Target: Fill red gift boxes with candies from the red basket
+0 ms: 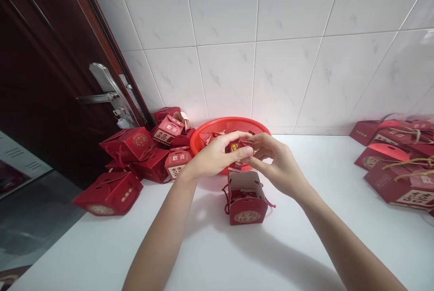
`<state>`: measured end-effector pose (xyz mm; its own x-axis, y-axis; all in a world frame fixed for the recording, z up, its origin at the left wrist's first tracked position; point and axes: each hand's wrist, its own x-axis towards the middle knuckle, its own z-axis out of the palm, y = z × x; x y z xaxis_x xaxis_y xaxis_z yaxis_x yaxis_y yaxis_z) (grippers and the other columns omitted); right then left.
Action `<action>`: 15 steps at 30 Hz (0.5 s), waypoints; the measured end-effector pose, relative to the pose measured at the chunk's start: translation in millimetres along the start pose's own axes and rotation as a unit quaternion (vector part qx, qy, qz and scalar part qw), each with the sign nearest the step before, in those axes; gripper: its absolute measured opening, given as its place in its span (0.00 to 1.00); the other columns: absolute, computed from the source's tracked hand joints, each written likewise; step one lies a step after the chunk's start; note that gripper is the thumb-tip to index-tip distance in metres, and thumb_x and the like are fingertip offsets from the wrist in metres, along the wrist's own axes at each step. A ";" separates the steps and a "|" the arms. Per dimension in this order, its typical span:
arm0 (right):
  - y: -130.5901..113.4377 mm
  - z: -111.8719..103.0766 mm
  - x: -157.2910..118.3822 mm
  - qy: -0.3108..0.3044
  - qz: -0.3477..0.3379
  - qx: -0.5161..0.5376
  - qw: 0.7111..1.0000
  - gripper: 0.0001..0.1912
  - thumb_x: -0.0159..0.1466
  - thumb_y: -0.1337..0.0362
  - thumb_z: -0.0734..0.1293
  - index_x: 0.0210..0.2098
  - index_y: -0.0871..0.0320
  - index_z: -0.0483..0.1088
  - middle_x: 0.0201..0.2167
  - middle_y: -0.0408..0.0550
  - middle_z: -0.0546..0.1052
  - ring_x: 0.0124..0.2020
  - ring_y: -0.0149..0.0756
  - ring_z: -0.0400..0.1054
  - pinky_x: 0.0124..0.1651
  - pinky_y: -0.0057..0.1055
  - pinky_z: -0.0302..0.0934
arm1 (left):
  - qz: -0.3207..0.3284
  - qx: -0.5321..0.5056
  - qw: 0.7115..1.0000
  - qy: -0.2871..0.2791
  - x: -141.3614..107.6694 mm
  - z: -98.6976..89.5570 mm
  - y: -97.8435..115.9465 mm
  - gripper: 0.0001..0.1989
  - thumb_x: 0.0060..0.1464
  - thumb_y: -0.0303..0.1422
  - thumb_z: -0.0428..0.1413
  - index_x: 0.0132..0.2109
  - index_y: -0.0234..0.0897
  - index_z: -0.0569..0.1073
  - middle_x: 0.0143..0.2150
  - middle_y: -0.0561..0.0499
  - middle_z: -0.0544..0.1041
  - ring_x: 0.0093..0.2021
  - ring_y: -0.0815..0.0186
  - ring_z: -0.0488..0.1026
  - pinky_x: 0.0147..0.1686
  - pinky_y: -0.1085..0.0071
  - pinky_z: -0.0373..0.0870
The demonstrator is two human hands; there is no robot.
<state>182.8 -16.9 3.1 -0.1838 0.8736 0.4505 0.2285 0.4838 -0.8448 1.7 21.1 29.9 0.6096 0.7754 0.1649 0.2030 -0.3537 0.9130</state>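
Note:
Over the near rim of a red plastic basket [228, 121], my two hands meet with fingertips close together. My left hand [217, 157] is closed on a red-wrapped candy [234, 146] with yellow print. My right hand [276, 162] is curled from the other side, its fingers on red wrapped pieces partly hidden by both hands. Just below stands a small red gift box [247, 216], upright with its top open. Red packets [244, 195] lie inside it, and dark red cord handles hang at its sides. More red-wrapped candies [214, 137] show in the basket.
Closed red gift boxes [127, 144] are heaped on the left of the white table [203, 255]. Flatter red boxes with twine handles [403, 178] lie at the right. A tiled wall [288, 78] runs behind, and a dark door [44, 42] stands at the left.

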 end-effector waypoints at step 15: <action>-0.4 -11.5 -3.8 -0.189 0.067 -0.174 0.964 0.04 0.64 0.67 0.66 0.32 0.56 0.71 0.30 0.45 0.78 0.32 0.37 0.73 0.35 0.33 0.65 | -0.022 0.033 0.994 0.099 -7.0 -17.5 3.6 0.21 0.56 0.37 0.59 0.55 0.38 0.71 0.48 0.48 0.75 0.46 0.62 0.74 0.46 0.65 0.72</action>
<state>194.4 -19.8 5.0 -0.4512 0.8795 0.1513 0.5697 0.4143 -0.7098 -15.2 23.6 38.5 0.4375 0.8764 0.2014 0.2801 -0.3457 0.8956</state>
